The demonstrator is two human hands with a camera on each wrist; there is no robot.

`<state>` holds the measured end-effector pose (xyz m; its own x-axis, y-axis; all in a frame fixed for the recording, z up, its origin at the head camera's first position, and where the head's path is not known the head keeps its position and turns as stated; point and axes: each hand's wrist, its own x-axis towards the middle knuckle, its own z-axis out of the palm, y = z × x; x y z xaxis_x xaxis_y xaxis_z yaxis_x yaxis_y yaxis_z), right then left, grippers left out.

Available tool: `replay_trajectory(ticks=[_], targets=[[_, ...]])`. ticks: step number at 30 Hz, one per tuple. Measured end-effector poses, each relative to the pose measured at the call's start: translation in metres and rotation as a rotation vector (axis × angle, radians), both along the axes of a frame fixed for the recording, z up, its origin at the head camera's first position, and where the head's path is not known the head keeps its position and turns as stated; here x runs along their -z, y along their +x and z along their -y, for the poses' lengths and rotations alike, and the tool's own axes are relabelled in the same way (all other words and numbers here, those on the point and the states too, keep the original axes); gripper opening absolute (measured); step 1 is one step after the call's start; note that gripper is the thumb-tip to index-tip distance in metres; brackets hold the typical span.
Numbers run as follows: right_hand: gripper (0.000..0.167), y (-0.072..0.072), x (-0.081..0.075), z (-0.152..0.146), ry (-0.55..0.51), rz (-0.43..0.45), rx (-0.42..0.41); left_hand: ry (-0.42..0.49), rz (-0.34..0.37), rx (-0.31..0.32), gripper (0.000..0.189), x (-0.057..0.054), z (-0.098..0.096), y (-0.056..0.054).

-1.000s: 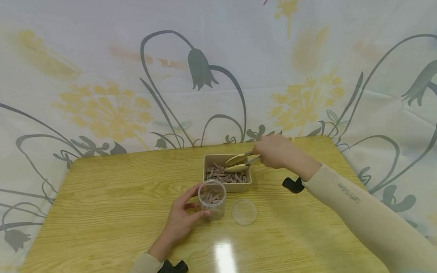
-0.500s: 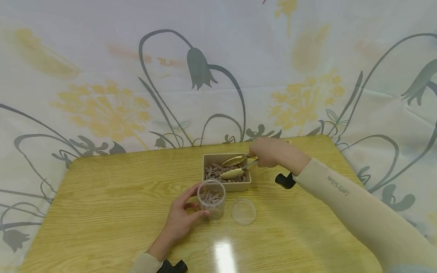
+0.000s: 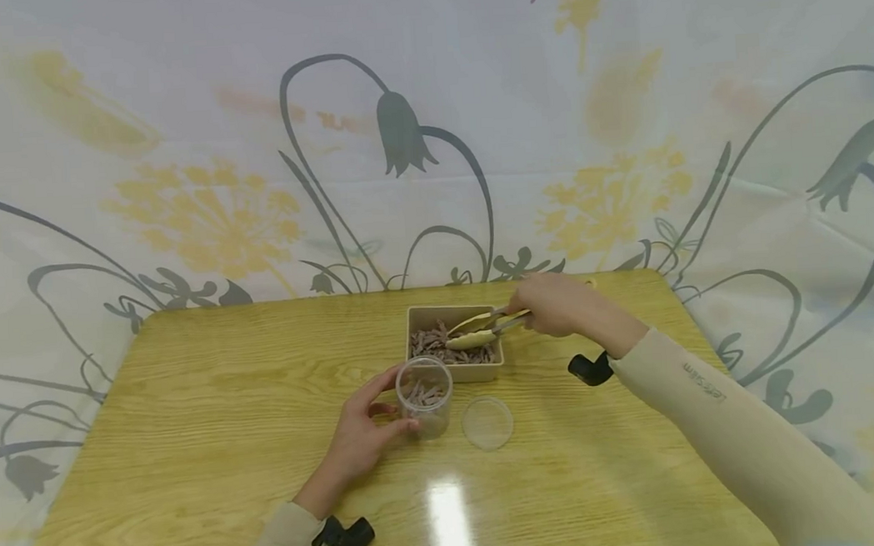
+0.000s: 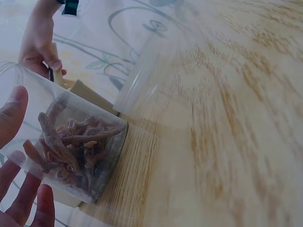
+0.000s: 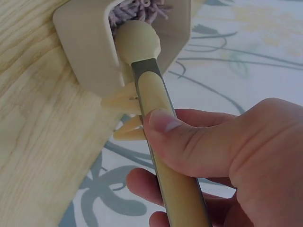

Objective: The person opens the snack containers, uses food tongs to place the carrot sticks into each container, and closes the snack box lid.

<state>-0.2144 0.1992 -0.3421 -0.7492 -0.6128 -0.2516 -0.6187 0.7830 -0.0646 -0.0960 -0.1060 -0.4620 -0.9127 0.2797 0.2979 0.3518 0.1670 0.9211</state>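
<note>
My left hand [image 3: 364,432] holds a clear plastic jar [image 3: 435,425] upright on the table, fingers and thumb on opposite sides. Brownish dried strips [image 4: 71,142] lie in the jar's lower part, as the left wrist view shows. My right hand [image 3: 555,303] grips a pair of tongs [image 5: 154,90] by the handles, thumb on top in the right wrist view. The cream-coloured tong heads [image 3: 473,339] are down inside a beige rectangular box [image 3: 462,375], among more of the same strips [image 3: 428,340]. What lies between the tong heads is hidden.
A round clear lid [image 3: 487,424] lies flat on the wood-grain table [image 3: 228,419], right of the jar. The box stands directly behind the jar, near the table's far edge. A flower-patterned cloth [image 3: 234,152] hangs behind.
My right hand has moved slightly left, then back right, with the tongs staying over the box. The tong heads spread apart half a second ago and are closer together now. My left hand stays put.
</note>
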Motion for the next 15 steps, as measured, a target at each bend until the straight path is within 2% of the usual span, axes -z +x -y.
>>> replay_trajectory(ticks=[7, 15], targets=[[0.031, 0.003, -0.007, -0.011, -0.072, 0.031, 0.017, 0.009, 0.019, 0.002, 0.073, 0.000, 0.000, -0.001], [0.032, 0.003, -0.011, -0.022, -0.137, 0.013, 0.030, 0.002, 0.029, 0.003, 0.072, -0.002, 0.000, 0.000]])
